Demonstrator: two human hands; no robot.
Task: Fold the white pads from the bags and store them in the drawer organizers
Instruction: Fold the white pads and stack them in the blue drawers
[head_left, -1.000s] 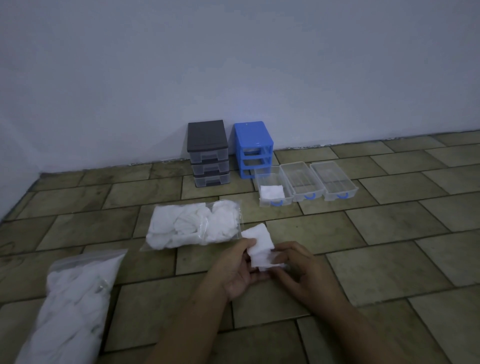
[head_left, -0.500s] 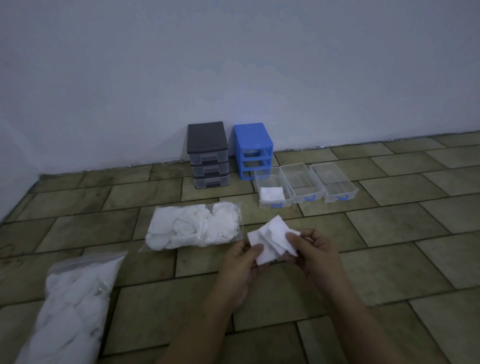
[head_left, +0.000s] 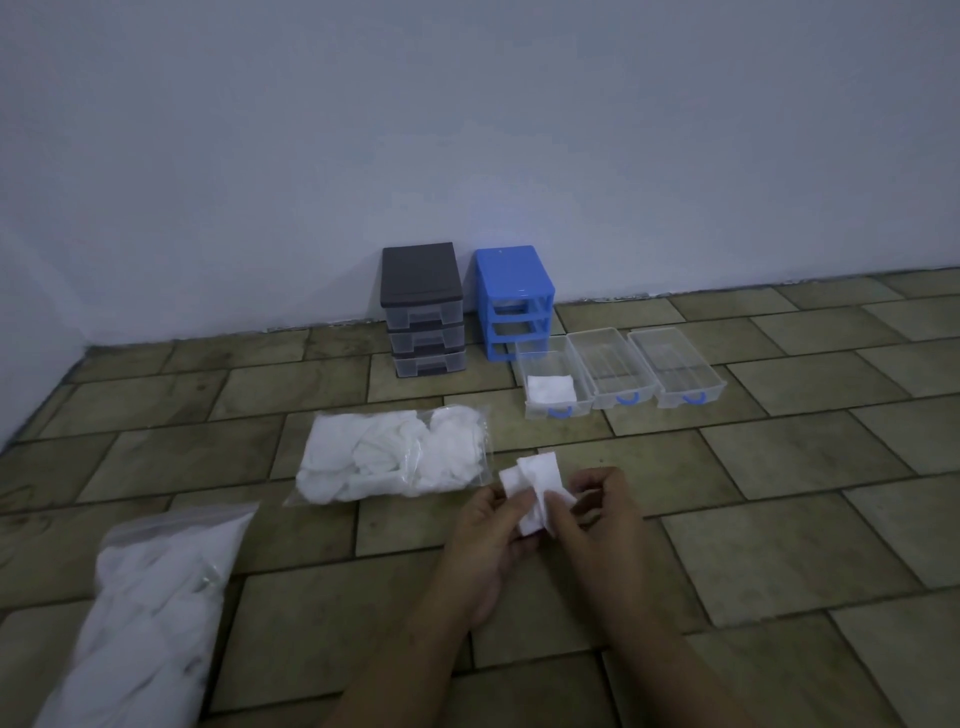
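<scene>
A pale blue-grey painted wall (head_left: 467, 130) fills the upper half of the view, and a floor of olive-brown rectangular tiles (head_left: 779, 545) spreads below it. Nearest the viewer and far to the left of the hands lies a large clear plastic bag stuffed with white pads (head_left: 140, 613). A second clear plastic bag of white pads (head_left: 395, 454) lies just left of the hands and slightly beyond them. Well beyond the hands, against the wall, stand a dark grey three-drawer plastic organizer (head_left: 423, 309) and, beside it, a blue plastic organizer frame (head_left: 514, 299) with its slots open. Three clear plastic drawers with blue handles (head_left: 618, 371) sit in a row on the floor beyond and to the right of the hands; the leftmost holds a folded white pad (head_left: 551, 388). Both hands meet low in the centre. The left hand (head_left: 493, 540) and right hand (head_left: 597, 514) each have a curled grip, pinching one small white square pad (head_left: 535, 486), partly folded, held between them above the floor.
</scene>
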